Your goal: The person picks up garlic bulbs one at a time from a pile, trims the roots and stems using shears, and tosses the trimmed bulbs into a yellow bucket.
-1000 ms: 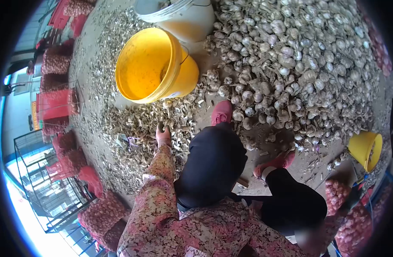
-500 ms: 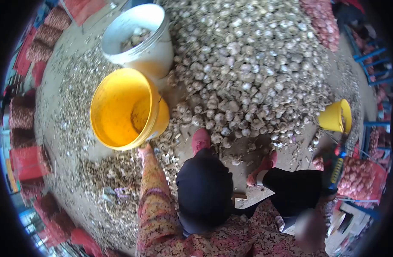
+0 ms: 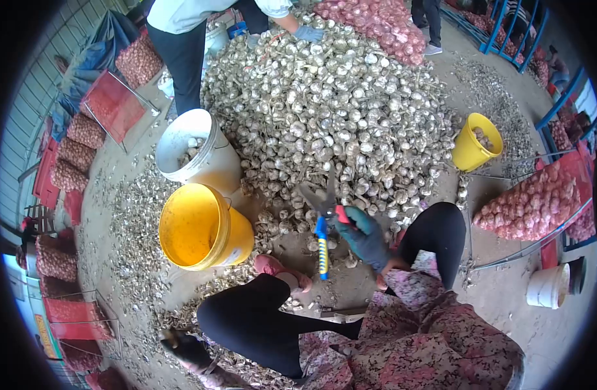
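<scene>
My right hand (image 3: 366,239), in a dark glove, grips the red handle of a pair of garden shears (image 3: 325,209) above the front of the garlic heap (image 3: 337,110). The blades are spread and point at the bulbs; the blue-and-yellow handle hangs free of my fingers. Low on the left, my left hand (image 3: 186,350), also in a dark glove, is beside my knee over loose garlic scraps. Its fingers are blurred, with a small brownish patch at their tips that I cannot make out. A yellow bucket (image 3: 241,237) stands tilted between the heap and my legs, dirty inside.
A white bucket (image 3: 228,162) with some garlic stands behind the yellow one. A smaller yellow bucket (image 3: 464,153) holds bulbs at right. Full red mesh sacks (image 3: 529,205) line both sides. Across the heap, a co-worker's gloved hand (image 3: 308,33) touches the garlic.
My left hand has left the yellow bucket and moved down to the lower left. My right hand has brought the shears from the far right to the middle. The view has tilted up, showing a co-worker.
</scene>
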